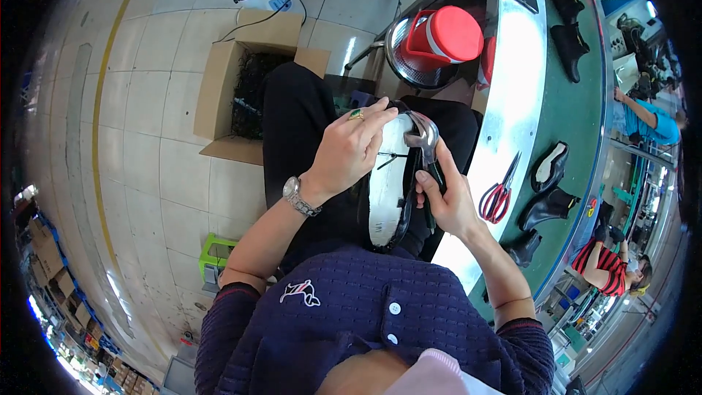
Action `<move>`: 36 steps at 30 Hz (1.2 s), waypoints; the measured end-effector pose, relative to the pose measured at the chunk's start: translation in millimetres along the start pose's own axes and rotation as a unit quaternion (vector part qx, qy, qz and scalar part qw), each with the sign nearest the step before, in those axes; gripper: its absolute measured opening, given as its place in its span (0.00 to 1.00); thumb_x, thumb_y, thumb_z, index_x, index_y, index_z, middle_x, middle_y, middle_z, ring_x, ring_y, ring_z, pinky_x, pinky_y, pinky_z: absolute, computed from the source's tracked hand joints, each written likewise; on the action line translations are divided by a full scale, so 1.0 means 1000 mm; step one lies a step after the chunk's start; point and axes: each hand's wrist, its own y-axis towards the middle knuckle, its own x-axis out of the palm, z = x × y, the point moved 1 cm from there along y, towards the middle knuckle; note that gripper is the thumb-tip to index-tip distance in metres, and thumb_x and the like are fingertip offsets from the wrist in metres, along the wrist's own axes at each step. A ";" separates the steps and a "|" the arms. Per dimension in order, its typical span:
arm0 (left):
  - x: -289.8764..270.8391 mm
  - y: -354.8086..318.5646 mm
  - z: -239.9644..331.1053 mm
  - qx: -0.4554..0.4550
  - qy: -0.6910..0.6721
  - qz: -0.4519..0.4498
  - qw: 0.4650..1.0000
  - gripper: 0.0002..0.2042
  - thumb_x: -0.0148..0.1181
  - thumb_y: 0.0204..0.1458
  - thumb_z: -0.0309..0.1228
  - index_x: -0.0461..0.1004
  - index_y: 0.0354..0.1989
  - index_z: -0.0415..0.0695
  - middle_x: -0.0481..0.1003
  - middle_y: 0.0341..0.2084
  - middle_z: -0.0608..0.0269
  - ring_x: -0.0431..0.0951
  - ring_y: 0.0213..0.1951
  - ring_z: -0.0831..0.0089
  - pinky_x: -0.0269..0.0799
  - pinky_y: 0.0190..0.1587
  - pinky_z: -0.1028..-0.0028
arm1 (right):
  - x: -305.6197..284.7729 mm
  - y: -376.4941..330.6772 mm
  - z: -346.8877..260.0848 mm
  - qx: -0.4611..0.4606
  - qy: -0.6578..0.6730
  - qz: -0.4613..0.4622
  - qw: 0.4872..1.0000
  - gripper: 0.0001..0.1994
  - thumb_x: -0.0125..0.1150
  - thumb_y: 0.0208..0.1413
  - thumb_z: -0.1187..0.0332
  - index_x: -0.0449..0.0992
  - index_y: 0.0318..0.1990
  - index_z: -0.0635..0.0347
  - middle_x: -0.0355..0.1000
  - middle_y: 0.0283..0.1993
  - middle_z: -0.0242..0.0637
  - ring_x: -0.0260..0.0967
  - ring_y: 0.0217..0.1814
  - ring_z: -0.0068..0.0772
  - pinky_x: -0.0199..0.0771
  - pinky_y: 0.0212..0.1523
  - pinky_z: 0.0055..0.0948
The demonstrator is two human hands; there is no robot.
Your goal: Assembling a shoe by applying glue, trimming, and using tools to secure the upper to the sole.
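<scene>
A black shoe with a white underside point(385, 194) rests sole-up on my lap, its far end pointing away from me. My left hand point(345, 152) is closed over the far left edge of the shoe, fingers pressed at its upper rim. A thin black strand crosses the white underside. In my right hand point(452, 203) is a pair of metal pincers point(425, 132) with dark handles, my fingers wrapped around them. The pincers' head lies against the far right edge of the shoe; whether its jaws grip the material cannot be made out.
On my right stand a white bench top point(482, 143) with red-handled scissors point(499, 197) and a green conveyor point(537, 121) carrying several black boots point(550, 208). A red lidded jug point(446, 38) sits on a metal stool ahead. An open cardboard box point(219, 95) is left. Two people work beyond the conveyor.
</scene>
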 end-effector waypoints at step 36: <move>-0.004 0.000 -0.014 0.019 -0.003 -0.011 1.000 0.10 0.56 0.52 0.20 0.67 0.43 0.36 0.77 0.42 0.46 0.79 0.43 0.54 0.75 0.45 0.65 | -0.017 0.021 -0.056 -0.183 -0.340 0.073 0.920 0.34 0.55 0.59 0.69 0.47 0.71 0.47 0.74 0.23 0.50 0.74 0.25 0.54 0.74 0.29 0.46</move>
